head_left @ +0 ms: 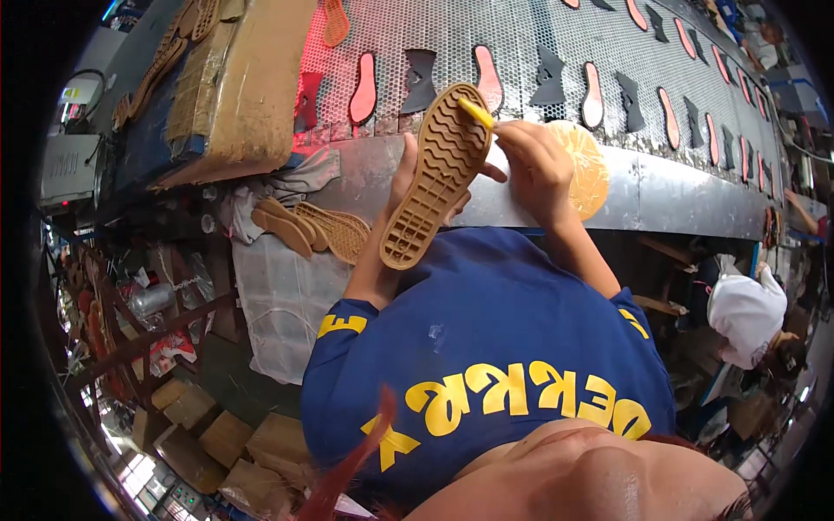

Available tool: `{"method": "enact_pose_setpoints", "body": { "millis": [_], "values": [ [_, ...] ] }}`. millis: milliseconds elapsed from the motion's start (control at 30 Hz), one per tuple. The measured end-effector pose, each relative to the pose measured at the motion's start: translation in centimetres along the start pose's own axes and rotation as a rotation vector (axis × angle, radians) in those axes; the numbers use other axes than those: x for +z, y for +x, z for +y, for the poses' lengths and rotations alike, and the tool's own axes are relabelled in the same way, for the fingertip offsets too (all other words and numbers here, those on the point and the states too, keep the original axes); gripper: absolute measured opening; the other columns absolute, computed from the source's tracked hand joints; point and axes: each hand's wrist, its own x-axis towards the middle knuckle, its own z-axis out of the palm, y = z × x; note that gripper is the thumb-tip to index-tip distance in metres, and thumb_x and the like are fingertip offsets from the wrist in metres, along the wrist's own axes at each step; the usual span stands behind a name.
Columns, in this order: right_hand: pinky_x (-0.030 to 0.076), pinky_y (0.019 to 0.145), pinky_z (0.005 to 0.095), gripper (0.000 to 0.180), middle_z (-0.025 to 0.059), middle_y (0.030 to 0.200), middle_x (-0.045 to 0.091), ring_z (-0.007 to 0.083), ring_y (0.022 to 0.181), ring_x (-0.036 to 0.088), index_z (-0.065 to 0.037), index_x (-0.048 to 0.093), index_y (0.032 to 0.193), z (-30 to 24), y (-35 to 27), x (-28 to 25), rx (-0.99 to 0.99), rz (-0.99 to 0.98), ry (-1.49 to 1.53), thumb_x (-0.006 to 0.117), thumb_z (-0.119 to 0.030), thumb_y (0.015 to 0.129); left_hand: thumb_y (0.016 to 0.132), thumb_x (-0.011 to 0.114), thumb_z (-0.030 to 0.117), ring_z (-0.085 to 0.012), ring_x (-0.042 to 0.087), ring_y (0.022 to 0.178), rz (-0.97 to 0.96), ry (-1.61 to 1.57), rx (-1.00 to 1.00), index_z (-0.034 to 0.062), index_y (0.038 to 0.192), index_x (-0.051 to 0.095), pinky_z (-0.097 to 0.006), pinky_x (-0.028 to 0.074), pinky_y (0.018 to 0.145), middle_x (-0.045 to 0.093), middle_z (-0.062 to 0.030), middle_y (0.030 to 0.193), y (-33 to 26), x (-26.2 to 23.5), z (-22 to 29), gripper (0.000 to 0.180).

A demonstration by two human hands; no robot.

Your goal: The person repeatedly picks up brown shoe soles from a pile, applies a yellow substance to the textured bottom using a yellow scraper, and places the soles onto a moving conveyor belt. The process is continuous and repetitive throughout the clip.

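Observation:
A tan rubber shoe sole (441,169) is held upright at a slant in front of my chest, its wavy, gridded tread showing. My left hand (403,172) grips it from behind, thumb along the left edge and fingertips showing at the right; the palm is hidden. Pinched in my right hand (539,169) is a short yellow stick-like tool (475,112), its end at the sole's upper edge. Whether it touches the tread I cannot tell. Just beyond my right wrist lies a round yellowish disc (580,169) on the metal ledge.
A perforated metal conveyor (539,35) carries rows of pink insoles (592,100) and black cut pieces (547,78). Left of me stand a taped cardboard box (252,87) and several tan soles (334,230) on a plastic-covered stack. Another person in white (747,313) is at the right.

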Motion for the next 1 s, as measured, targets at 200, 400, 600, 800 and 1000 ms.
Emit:
{"method": "enact_pose_setpoints", "body": {
  "millis": [200, 400, 600, 800, 1000],
  "values": [
    [0.052, 0.062, 0.0307, 0.022, 0.0106, 0.086, 0.068, 0.0216, 0.075, 0.066, -0.003, 0.065, 0.097, -3.8, -2.5, -1.9, -0.009, -0.249, 0.346, 0.065, 0.005, 0.076, 0.09, 0.021, 0.072, -0.0171, 0.053, 0.046, -0.015, -0.179, -0.013, -0.003, 0.137, 0.034, -0.026, 0.045, 0.036, 0.051, -0.0388, 0.116, 1.4, 0.8, -0.8, 0.089],
    [0.05, 0.062, 0.0302, 0.022, 0.0117, 0.085, 0.068, 0.0231, 0.072, 0.065, -0.003, 0.066, 0.096, 2.3, -0.5, -1.6, 0.285, 0.026, 0.125, 0.064, 0.007, 0.078, 0.092, 0.023, 0.068, -0.0243, 0.055, 0.042, 0.002, -0.177, -0.092, 0.0017, 0.13, 0.042, -0.031, 0.044, 0.036, 0.061, -0.0196, 0.105, 0.5, -0.7, -1.9, 0.079],
    [0.048, 0.056, 0.0296, 0.027, 0.0106, 0.079, 0.064, 0.0241, 0.065, 0.062, -0.005, 0.065, 0.096, -5.5, -3.8, -1.9, -0.011, -0.225, 0.311, 0.066, 0.009, 0.073, 0.092, 0.022, 0.068, -0.0149, 0.055, 0.046, 0.043, -0.148, 0.023, 0.0061, 0.144, 0.028, -0.024, 0.046, 0.036, 0.033, -0.0423, 0.134, 1.3, -1.3, -3.0, 0.081],
    [0.051, 0.07, 0.0272, 0.02, 0.0087, 0.088, 0.07, 0.0146, 0.081, 0.067, -0.001, 0.066, 0.101, 1.1, -3.0, -0.9, 0.622, -0.124, 0.461, 0.062, 0.005, 0.082, 0.093, 0.023, 0.066, -0.0252, 0.057, 0.046, 0.002, -0.182, 0.062, 0.0047, 0.134, 0.04, -0.032, 0.052, 0.04, 0.063, -0.0164, 0.1, 1.9, -4.4, -5.1, 0.076],
    [0.05, 0.067, 0.0268, 0.023, 0.0106, 0.084, 0.066, 0.0204, 0.074, 0.065, -0.002, 0.066, 0.099, -4.6, -4.2, -3.1, 0.184, -0.396, 0.404, 0.066, 0.006, 0.077, 0.089, 0.027, 0.071, -0.0225, 0.067, 0.065, -0.104, -0.194, 0.043, 0.006, 0.14, 0.036, -0.026, 0.053, 0.048, 0.031, -0.0421, 0.136, 3.0, -6.8, -5.9, 0.083]
  ]
}}
